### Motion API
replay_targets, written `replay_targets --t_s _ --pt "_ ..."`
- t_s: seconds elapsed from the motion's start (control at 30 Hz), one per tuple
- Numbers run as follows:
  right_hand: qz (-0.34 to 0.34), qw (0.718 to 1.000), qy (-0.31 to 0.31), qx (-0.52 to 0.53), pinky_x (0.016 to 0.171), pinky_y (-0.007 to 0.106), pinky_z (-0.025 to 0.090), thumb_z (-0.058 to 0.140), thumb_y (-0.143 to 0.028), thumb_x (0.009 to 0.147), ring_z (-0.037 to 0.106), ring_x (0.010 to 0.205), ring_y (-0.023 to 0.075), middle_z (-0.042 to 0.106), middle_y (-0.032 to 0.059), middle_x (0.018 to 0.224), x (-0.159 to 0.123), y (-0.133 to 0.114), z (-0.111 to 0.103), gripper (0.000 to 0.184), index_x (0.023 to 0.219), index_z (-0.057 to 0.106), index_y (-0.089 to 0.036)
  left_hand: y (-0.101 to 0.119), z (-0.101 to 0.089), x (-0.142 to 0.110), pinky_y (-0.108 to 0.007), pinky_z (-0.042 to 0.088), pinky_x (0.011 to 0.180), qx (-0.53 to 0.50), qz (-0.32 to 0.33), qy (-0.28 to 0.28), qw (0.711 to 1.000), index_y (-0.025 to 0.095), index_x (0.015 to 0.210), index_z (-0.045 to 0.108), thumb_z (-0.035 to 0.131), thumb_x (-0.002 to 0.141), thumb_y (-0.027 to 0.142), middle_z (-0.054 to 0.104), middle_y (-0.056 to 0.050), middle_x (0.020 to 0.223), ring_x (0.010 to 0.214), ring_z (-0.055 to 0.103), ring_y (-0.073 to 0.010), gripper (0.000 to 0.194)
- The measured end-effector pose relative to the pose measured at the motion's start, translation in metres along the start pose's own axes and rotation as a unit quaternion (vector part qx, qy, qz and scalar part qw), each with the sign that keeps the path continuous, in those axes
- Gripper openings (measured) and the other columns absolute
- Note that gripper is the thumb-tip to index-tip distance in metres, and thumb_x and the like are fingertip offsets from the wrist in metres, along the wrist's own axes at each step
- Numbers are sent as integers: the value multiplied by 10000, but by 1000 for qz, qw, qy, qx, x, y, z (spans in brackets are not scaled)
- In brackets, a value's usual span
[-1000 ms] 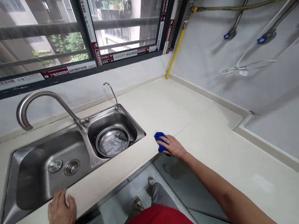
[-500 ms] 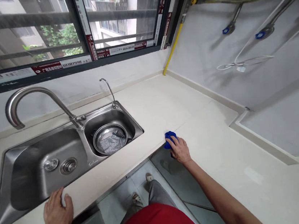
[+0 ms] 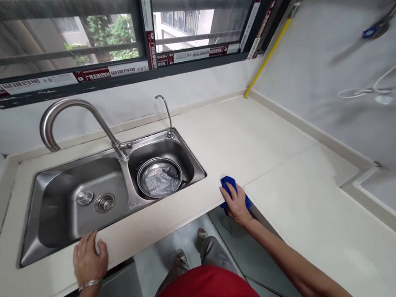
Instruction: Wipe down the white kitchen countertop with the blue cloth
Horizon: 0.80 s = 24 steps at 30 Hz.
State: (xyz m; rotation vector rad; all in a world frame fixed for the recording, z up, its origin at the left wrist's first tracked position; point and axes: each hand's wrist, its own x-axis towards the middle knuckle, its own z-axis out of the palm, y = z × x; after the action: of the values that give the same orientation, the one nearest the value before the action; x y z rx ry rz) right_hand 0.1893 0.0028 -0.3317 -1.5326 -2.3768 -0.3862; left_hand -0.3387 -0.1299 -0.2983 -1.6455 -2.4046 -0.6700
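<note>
The right hand (image 3: 237, 207) had its fingers (image 3: 227, 196) closed on a blue cloth (image 3: 229, 182) at the desk (image 3: 279, 167) edge, lower middle of the frame; the left hand (image 3: 89, 264) lay open on the edge below the steel sink (image 3: 125, 176).

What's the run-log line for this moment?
left hand: on countertop front edge beside steel sink | right hand: gripping blue cloth at countertop edge | strainer basket: in smaller basin

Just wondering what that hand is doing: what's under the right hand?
A blue cloth is bunched beneath the right hand, at the pale countertop's edge. The surface under the cloth is hidden.
</note>
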Motion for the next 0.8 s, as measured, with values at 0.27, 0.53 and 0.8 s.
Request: replay_targets --t_s 0.27,0.53,0.8 --pt "-28 998 15 57 1105 670 328 513 -35 806 105 1489 424 305 193 1574 -5 -89 2 724 1505 399 -185 -2 2 -1 -510 392 1165 0 15 15 1000 54 1225 645 348 938 376 676 -228 1268 1260 592 -331 524" --pt "-88 992 31 79 1096 674 348 519 -50 881 129 1489 444 433 198 1506 1 -187 -7 551 1423 507 -148 -4 4 -2 -540 398 1159 2 10 6 1000 78 1239 637 368 933 350 668 -225 1280 1267 581 -326 490" --pt "-188 978 -1 91 1097 659 369 511 -126 923 360 1414 420 460 229 1494 9 -217 -15 521 1442 479 -100 -5 5 -6 -542 352 1198 -11 -21 -13 1000 86 1265 622 361 935 378 648 -205 1327 1323 545 -328 512"
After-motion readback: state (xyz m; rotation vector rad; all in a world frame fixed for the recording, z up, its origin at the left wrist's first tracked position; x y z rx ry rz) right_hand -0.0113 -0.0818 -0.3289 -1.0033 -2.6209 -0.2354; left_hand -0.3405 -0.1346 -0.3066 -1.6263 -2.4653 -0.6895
